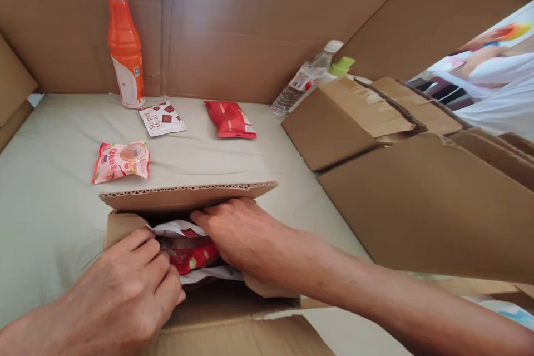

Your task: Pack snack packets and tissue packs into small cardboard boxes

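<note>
A small open cardboard box (187, 198) stands in front of me with its flaps raised. Inside lie a white packet (177, 227), a red packet (196, 257) and another whitish packet (212, 273) nearer me. My left hand (129, 283) is closed at the left of the opening, its fingers curled at the white packet's left corner. From the right, my right hand (237, 233) reaches into the box and is closed at the right end of the same packet. Its fingertips are partly hidden in the box.
Behind the box lie a pink snack packet (120, 162), a white-and-brown packet (162, 119) and a red packet (231, 119). An orange bottle (125, 50) and a clear bottle (304, 80) stand by the cardboard wall. Larger cardboard boxes (425, 206) fill the right; another person's arm (484, 58) shows beyond.
</note>
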The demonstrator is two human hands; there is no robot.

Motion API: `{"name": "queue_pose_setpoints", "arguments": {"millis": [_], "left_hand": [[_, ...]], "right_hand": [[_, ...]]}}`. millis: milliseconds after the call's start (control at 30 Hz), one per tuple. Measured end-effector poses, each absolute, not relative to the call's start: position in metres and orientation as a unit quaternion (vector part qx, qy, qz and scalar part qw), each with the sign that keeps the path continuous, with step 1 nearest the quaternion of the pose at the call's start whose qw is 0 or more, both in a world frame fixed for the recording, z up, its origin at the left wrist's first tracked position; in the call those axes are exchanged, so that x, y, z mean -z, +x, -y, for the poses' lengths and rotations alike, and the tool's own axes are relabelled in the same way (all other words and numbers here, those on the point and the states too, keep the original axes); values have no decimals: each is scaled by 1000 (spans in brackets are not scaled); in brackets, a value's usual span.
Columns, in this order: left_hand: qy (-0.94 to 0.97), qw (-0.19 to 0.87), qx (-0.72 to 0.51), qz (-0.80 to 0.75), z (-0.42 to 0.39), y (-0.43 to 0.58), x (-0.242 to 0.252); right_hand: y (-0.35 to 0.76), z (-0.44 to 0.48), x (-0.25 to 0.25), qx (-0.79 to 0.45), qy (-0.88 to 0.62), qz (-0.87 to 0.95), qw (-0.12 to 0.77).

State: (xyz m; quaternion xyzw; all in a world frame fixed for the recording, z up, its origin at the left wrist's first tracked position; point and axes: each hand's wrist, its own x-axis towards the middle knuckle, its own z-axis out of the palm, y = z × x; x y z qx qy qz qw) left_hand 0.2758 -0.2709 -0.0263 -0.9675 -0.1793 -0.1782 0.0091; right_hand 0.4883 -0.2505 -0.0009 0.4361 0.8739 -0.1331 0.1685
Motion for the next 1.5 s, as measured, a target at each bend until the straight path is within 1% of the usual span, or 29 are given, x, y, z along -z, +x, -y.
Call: {"name": "queue_pose_setpoints", "arguments": {"millis": [133,233,400,467,533,667,733,833,900,1000,1100,1200,1267,1367,1433,1500], "left_hand": [[-956,10,203,211,273,270,22],[-955,5,213,205,272,263,22],[-949,-74,206,228,276,249,21],[-945,-85,211,235,278,245,21],[-948,-68,214,227,280,243,21],[-956,15,209,204,281,239,19],[-951,46,224,210,281,238,16],[-930,82,274,229,282,234,11],[-911,86,308,261,286,229,9],[-893,25,319,315,295,219,13],[-895,-48,304,322,302,213,19],[-896,-80,299,318,306,209,22],[-899,-97,286,316,308,205,20],[-899,-141,269,314,314,198,17],[-896,-164,269,314,321,196,17],[-890,-160,278,324,327,197,19]], "right_hand": [[498,256,14,127,449,-876,123],[501,255,22,126,425,-891,97],[500,249,19,163,391,-899,110],[501,251,12,170,382,-902,109],[506,258,6,147,392,-905,77],[523,275,-4,52,448,-892,-31],[530,279,-8,25,442,-895,-47],[535,282,-16,19,425,-904,-49],[536,284,-21,9,429,-900,-77],[538,290,-19,-7,441,-888,-131],[539,294,-5,13,432,-893,-128],[540,296,13,37,406,-903,-138],[544,299,22,40,407,-894,-183],[556,300,30,11,467,-832,-300],[564,295,35,3,510,-780,-363],[568,286,42,13,523,-759,-387]]}}
